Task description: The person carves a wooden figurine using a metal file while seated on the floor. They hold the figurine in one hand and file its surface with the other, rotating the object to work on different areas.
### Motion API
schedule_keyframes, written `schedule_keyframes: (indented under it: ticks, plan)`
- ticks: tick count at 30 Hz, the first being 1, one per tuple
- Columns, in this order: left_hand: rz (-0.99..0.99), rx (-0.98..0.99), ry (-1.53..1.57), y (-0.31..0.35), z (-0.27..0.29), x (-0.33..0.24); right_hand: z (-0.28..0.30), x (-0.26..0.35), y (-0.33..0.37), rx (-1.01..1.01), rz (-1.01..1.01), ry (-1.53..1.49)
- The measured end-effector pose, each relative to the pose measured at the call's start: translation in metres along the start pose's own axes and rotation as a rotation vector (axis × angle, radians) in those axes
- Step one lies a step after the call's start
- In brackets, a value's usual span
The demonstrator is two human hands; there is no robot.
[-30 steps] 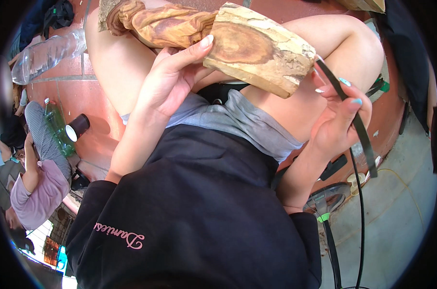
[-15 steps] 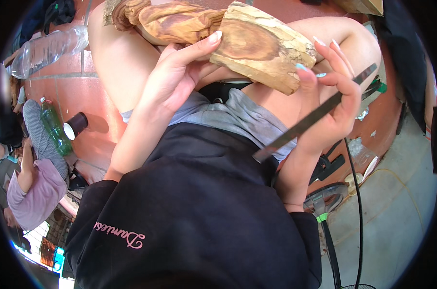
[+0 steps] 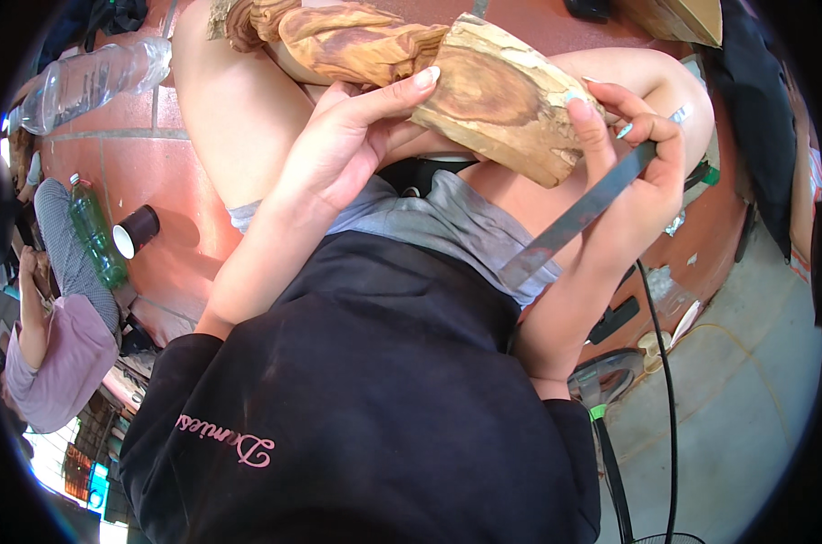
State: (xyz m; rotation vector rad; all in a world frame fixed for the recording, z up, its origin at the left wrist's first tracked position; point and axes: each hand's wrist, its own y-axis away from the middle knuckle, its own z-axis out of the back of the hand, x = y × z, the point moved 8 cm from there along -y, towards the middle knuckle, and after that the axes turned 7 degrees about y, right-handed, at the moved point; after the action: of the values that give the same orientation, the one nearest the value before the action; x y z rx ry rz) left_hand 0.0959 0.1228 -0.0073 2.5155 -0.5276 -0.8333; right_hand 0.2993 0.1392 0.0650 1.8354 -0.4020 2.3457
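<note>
A carved wooden piece [image 3: 365,45] lies across the top of the view above my bare knees. Its left part is shaped into smooth, twisting folds, and its right end is a flat, pale-edged base with a brown oval of grain. My left hand [image 3: 361,127] is closed on it from below, thumb resting at the edge of the base. A flat, dark metal strip [image 3: 578,213] slants through my right hand [image 3: 642,172], its lower end over my grey shorts. The thumb and fingertips of that hand are at the right end of the base.
On the tiled floor to the left are a large clear plastic bottle [image 3: 93,86], a green bottle [image 3: 93,231] and a dark cup [image 3: 137,231] on its side. Another person [image 3: 62,354] sits at far left. A black cable [image 3: 669,390] and a fan [image 3: 610,381] are at lower right.
The carving has shifted slightly right and down. The metal strip has turned to show its broad face, and my right thumb and fingers have come closer around the base's end.
</note>
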Motion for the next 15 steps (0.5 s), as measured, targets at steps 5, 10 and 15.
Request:
schedule_keyframes:
  ticks: [5,10,15]
  plan:
    - [-0.023,-0.014,-0.009,-0.001,0.002,-0.001,0.004,-0.005,-0.019,0.045,-0.047,-0.007]
    - [0.01,-0.032,-0.005,-0.001,0.001,-0.001,0.016,0.004,-0.043,-0.166,0.274,0.023]
    - [0.005,-0.047,-0.012,-0.002,0.005,0.001,0.037,-0.003,-0.038,-0.156,0.12,-0.193]
